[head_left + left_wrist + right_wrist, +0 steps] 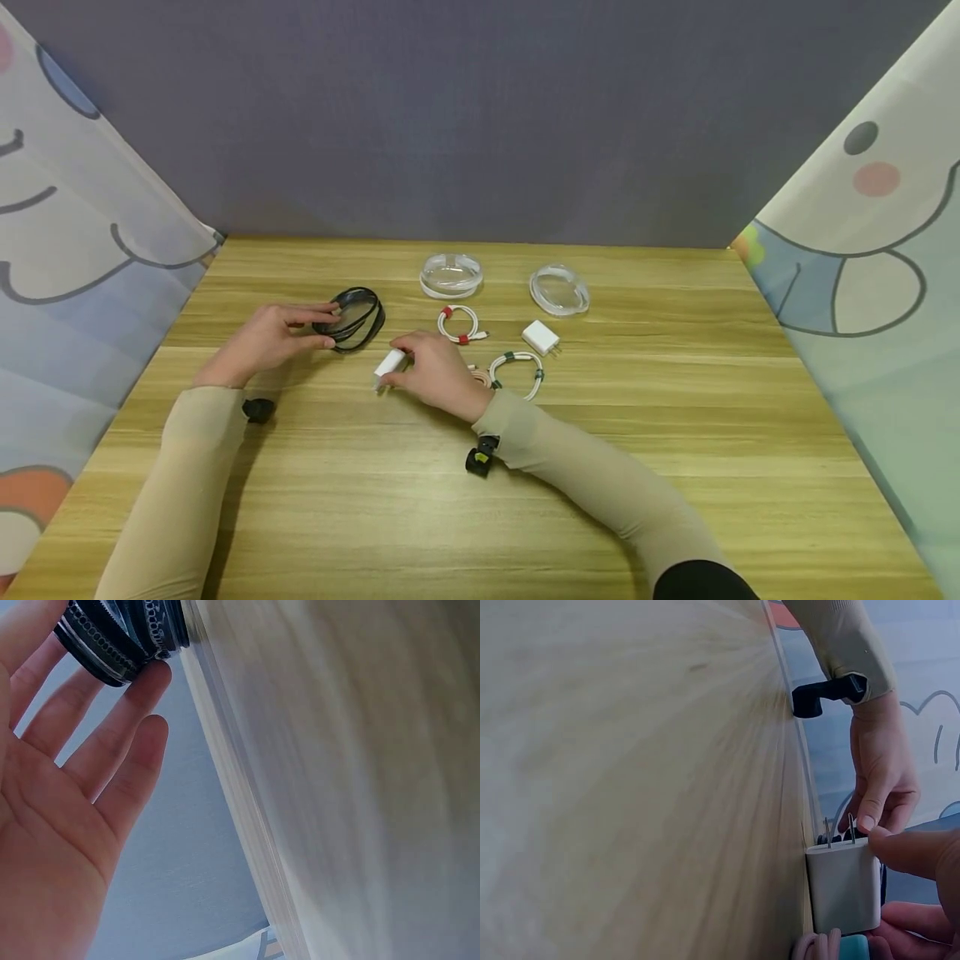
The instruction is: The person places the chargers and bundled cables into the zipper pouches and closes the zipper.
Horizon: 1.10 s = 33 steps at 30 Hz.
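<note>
Pinching the white charger [390, 367] between thumb and fingers, the right hand [438, 375] holds it near the black cable coil [379, 321] on the wooden table [337, 500] — while the left hand [266, 337], its fingers loosely curved and spread, grips that coil's left edge.

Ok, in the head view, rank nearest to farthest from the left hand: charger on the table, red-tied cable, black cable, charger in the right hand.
1. Black cable: touching the left hand.
2. Charger in the right hand: just right of the black cable.
3. Red-tied cable: beyond the right hand.
4. Charger on the table: farthest right.
</note>
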### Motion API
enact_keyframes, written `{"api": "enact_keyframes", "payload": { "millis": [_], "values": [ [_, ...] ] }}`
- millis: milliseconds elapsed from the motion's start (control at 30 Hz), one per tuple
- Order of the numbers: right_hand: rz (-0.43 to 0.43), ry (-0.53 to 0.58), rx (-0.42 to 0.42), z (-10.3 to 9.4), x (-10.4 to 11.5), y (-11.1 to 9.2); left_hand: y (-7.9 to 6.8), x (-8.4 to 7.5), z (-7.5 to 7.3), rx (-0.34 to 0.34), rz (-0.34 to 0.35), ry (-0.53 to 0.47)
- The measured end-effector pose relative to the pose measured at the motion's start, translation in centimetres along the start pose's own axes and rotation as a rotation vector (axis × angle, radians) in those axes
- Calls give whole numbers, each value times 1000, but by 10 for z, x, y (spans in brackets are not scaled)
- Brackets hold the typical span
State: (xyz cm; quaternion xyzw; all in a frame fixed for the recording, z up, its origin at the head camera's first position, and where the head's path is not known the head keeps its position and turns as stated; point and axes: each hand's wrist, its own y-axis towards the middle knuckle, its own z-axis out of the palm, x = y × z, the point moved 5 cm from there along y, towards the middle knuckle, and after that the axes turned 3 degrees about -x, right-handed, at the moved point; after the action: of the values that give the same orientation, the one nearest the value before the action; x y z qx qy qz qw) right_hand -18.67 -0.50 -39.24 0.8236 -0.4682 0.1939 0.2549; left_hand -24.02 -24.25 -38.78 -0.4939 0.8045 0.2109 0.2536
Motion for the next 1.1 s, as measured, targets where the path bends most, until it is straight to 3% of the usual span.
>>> {"api": "enact_keyframes", "payload": {
  "millis": [467, 733, 1000, 1100],
  "values": [
    [-9, -16, -15, 2, -1, -2, -2, 5, -1, 9, -8, -14],
    [5, 244, -25, -2, -8, -5, -8, 10, -5, -28, -43, -37],
    [36, 357, -11, -2, -11, -6, -17, 8, -7, -36, -25, -96],
    [49, 451, -13, -1, -11, -5, -21, 7, -7, -38, -19, -121]
  ]
}}
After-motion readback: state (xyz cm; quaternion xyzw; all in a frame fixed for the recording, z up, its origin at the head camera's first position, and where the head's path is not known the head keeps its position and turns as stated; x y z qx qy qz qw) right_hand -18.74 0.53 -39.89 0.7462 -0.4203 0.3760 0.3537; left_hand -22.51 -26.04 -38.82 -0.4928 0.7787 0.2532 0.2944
